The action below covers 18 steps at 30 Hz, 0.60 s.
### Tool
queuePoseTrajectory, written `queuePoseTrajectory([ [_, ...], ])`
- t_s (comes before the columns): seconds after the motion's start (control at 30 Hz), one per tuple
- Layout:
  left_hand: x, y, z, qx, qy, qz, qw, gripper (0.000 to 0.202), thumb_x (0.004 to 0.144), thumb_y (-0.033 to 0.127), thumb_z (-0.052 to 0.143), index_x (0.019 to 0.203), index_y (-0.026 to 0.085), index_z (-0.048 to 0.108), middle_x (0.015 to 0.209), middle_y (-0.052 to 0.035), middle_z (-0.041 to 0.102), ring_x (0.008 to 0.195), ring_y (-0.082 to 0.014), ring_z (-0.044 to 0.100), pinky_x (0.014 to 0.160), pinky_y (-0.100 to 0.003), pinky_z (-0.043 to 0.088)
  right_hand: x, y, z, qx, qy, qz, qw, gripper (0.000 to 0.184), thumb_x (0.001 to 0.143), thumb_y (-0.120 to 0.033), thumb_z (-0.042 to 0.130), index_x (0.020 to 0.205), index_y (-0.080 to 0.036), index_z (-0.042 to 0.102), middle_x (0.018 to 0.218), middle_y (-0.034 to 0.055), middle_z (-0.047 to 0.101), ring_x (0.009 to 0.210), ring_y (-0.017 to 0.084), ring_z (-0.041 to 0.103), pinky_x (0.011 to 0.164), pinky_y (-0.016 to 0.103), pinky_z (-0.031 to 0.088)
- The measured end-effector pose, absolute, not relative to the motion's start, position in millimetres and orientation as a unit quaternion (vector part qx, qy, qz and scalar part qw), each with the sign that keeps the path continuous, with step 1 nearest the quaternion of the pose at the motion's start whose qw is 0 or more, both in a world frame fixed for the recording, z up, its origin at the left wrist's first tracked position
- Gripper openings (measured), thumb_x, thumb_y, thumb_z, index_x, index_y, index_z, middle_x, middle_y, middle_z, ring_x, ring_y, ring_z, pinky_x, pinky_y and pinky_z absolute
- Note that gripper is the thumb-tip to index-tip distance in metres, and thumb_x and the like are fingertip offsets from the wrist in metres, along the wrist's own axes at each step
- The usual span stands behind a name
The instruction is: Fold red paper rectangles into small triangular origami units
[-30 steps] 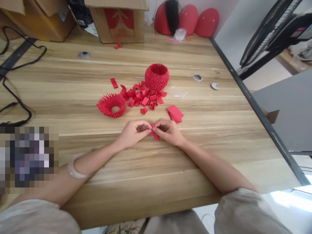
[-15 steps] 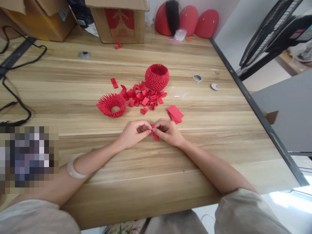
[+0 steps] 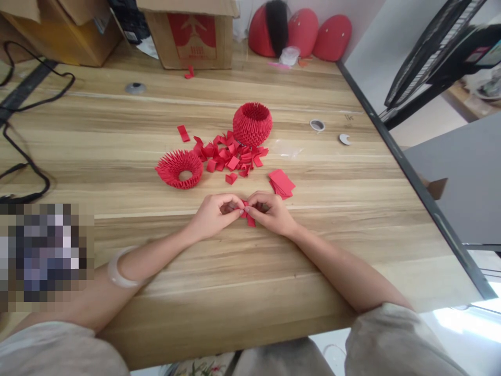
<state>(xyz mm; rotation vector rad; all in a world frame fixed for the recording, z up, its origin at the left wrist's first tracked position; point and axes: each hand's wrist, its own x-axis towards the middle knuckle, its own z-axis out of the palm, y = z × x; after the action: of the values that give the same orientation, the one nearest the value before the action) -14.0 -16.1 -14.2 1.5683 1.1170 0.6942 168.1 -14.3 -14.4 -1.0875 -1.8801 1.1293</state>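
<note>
My left hand (image 3: 217, 215) and my right hand (image 3: 271, 211) meet over the table, thumbs and forefingers pinched together on a small piece of red paper (image 3: 245, 204). Part of the paper is hidden by the fingers. Just below them a red paper strip (image 3: 251, 221) pokes out; I cannot tell whether it is held or lies on the wood. Beyond the right hand lies a stack of red paper rectangles (image 3: 282, 183). Farther off are a heap of folded red paper pieces (image 3: 225, 154), a round red paper vase (image 3: 252, 125) and an open red paper ring (image 3: 180, 169).
Cardboard boxes (image 3: 191, 39) and red domed shapes (image 3: 332, 37) line the back of the table. A tape roll (image 3: 317, 125) and a pale crescent-shaped piece (image 3: 345, 139) lie at right. Black cables (image 3: 29, 156) run along the left, and a fan (image 3: 422, 52) stands beyond the right edge.
</note>
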Motion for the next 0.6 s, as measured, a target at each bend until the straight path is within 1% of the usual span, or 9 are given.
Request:
queuePoseTrajectory([
  [0.27,-13.9,-16.3,-14.1,0.657,0.465,0.287,0.519,0.018,0.074,0.029,0.060,0.079,0.012,0.063,0.073,-0.0040,0.063,0.059,-0.0100,0.052,0.055,-0.021,0.041,167.7,-14.5,-13.8,-0.416,-0.726,0.430,0.339,0.012,0.079,-0.021,0.056,0.069,-0.014,0.061,0.069,0.0022,0.056,0.057,0.008,0.047,0.051,0.020,0.037],
  [0.6,-14.4,-16.3,-14.7,0.658,0.463,0.287,0.520,0.018,0.074,0.029,0.060,0.079,0.011,0.063,0.073,-0.0041,0.063,0.059,-0.0100,0.052,0.056,-0.021,0.042,167.9,-14.9,-14.3,-0.417,-0.726,0.431,0.338,0.012,0.078,-0.021,0.056,0.070,-0.013,0.061,0.069,0.0023,0.056,0.055,0.007,0.046,0.051,0.020,0.037],
])
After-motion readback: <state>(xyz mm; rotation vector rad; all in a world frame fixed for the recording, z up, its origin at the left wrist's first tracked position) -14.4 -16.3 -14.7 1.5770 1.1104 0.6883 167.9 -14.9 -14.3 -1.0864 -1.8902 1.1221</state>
